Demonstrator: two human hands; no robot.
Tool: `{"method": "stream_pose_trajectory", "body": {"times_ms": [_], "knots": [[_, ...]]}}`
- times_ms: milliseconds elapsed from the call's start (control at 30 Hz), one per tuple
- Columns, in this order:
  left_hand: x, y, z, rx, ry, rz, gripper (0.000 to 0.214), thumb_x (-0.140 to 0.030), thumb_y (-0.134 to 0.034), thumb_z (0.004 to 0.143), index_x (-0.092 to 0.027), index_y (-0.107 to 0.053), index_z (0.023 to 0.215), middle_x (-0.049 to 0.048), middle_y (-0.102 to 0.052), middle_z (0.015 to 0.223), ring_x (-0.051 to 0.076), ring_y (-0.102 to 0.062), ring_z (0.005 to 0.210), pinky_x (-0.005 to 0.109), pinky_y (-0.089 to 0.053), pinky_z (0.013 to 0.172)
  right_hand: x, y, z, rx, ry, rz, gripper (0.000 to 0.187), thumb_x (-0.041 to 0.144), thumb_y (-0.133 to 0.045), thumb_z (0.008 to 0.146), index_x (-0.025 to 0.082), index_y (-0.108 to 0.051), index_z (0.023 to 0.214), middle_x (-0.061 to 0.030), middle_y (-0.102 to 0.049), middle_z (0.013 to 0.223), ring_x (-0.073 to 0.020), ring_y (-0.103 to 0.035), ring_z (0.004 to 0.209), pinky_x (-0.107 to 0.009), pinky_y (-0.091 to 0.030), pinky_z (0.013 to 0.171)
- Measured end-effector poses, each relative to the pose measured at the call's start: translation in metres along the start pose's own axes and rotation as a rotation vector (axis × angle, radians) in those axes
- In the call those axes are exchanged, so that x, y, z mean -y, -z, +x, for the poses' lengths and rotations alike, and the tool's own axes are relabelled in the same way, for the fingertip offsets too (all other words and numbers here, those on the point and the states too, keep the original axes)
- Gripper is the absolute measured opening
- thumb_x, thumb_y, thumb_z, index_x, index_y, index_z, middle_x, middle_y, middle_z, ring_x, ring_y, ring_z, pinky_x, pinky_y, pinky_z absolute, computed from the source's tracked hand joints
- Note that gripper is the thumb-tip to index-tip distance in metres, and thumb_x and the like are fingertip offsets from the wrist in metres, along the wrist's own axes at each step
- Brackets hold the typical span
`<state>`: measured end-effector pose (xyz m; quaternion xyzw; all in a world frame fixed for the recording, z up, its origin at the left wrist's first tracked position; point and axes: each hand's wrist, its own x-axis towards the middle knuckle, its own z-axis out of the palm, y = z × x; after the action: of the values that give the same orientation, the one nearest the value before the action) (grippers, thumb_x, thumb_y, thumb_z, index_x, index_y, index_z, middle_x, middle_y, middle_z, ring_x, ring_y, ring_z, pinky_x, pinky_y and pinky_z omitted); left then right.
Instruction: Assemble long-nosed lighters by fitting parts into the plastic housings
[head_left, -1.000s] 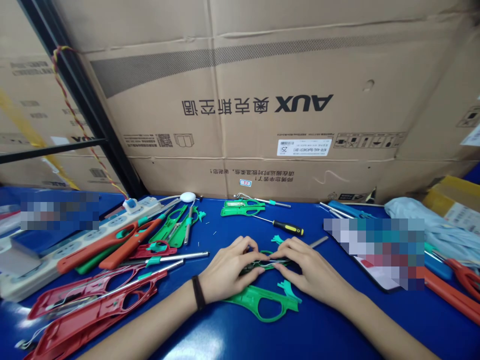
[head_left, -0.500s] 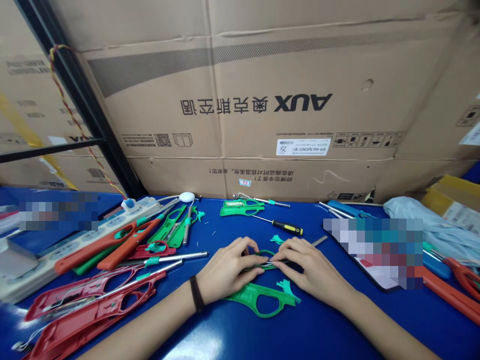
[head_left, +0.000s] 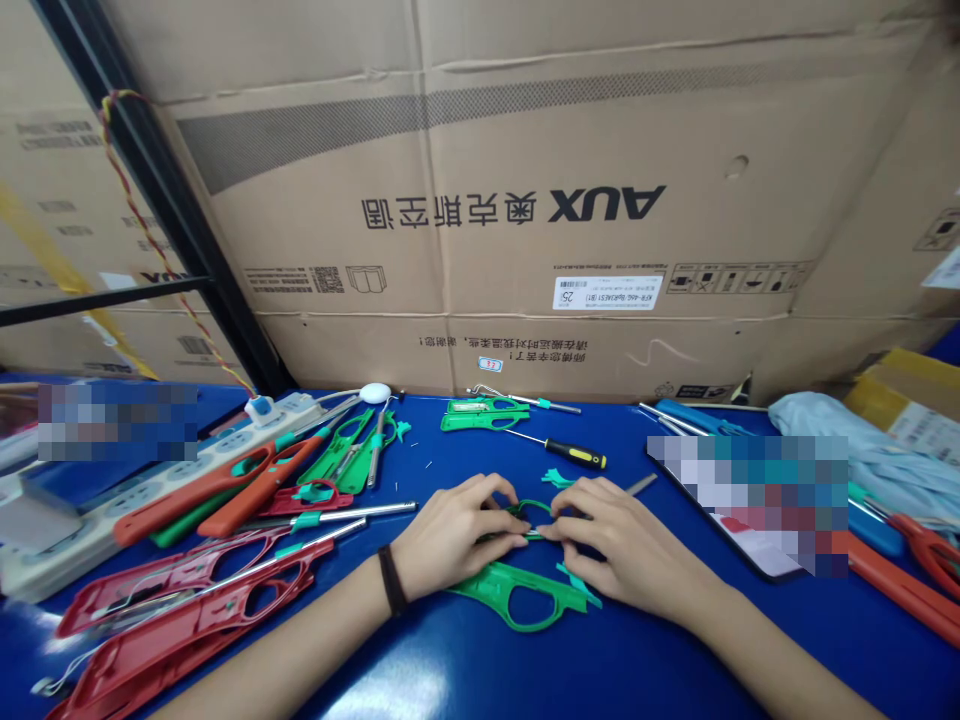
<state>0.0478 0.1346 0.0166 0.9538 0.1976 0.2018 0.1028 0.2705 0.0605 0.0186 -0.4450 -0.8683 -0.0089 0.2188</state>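
Note:
In front of me, my left hand (head_left: 472,528) has thumb and fingers closed on a green lighter casing (head_left: 535,502), mostly covered by both hands. My right hand (head_left: 611,530) has its fingertips pinched together over the same casing's inner side; what sits between them is too small to make out. A metal rod (head_left: 643,484) juts out behind the right hand. Just below the left hand lies another green casing half (head_left: 491,590), open side up. Teal trigger pieces lie by the right hand, one teal piece (head_left: 556,478) above it and another teal piece (head_left: 577,580) partly under it.
A screwdriver (head_left: 576,454) and a green casing with parts (head_left: 480,414) lie farther back. Red casings (head_left: 187,635), orange lighters (head_left: 251,490) and a power strip (head_left: 289,418) crowd the left. A phone-like slab (head_left: 765,565) lies right. A cardboard box (head_left: 480,260) walls the back.
My right fingertips have shifted slightly on the casing, and the right hand now covers more of the lower teal piece. My left hand keeps its hold.

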Motion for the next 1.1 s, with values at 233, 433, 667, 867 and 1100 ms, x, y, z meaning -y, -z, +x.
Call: {"method": "stream_pose_trajectory", "body": {"times_ms": [233, 433, 667, 867, 1100], "knots": [[0.008, 0.005, -0.002, 0.037, -0.059, -0.087, 0.025, -0.027, -0.055, 0.089, -0.027, -0.065, 0.112, 0.0039, -0.059, 0.115, 0.017, -0.059, 0.098, 0.028, -0.048, 0.087, 0.006, 0.004, 0.003, 0.061, -0.049, -0.037, 0.019, 0.008, -0.054, 0.08, 0.022, -0.065, 0.089, -0.0026, -0.061, 0.094, -0.019, -0.055, 0.085, -0.034, -0.044, 0.076], [0.011, 0.007, -0.003, 0.052, -0.096, -0.026, 0.022, -0.029, -0.054, 0.09, -0.028, -0.067, 0.109, 0.0041, -0.059, 0.115, 0.017, -0.059, 0.098, 0.027, -0.049, 0.083, 0.008, 0.003, 0.003, 0.147, -0.028, -0.069, 0.019, 0.011, -0.053, 0.083, 0.021, -0.063, 0.095, -0.0049, -0.059, 0.1, -0.0212, -0.055, 0.09, -0.037, -0.045, 0.078], [0.006, 0.009, -0.001, 0.052, -0.029, -0.09, 0.017, -0.027, -0.057, 0.088, -0.025, -0.068, 0.101, 0.0033, -0.059, 0.116, 0.017, -0.058, 0.1, 0.028, -0.047, 0.085, 0.004, 0.004, 0.003, 0.043, -0.112, 0.137, 0.026, 0.01, -0.052, 0.085, 0.027, -0.064, 0.101, -0.0027, -0.058, 0.102, -0.018, -0.054, 0.098, -0.034, -0.044, 0.086], [0.004, 0.005, 0.0, 0.023, 0.015, -0.166, 0.013, -0.022, -0.059, 0.085, -0.023, -0.065, 0.096, 0.0018, -0.061, 0.11, 0.016, -0.058, 0.098, 0.032, -0.041, 0.093, 0.0, 0.008, 0.001, -0.019, -0.183, 0.233, 0.009, 0.022, -0.057, 0.087, 0.026, -0.063, 0.092, -0.0021, -0.06, 0.096, -0.0183, -0.055, 0.096, -0.035, -0.043, 0.089], [0.001, 0.005, 0.001, 0.035, 0.046, -0.187, 0.012, -0.021, -0.058, 0.085, -0.023, -0.063, 0.096, 0.0017, -0.062, 0.11, 0.017, -0.058, 0.098, 0.038, -0.033, 0.101, 0.001, 0.001, 0.001, 0.029, -0.194, 0.239, 0.012, 0.022, -0.06, 0.087, 0.027, -0.064, 0.097, -0.0014, -0.059, 0.098, -0.0183, -0.054, 0.098, -0.034, -0.044, 0.088]]}}
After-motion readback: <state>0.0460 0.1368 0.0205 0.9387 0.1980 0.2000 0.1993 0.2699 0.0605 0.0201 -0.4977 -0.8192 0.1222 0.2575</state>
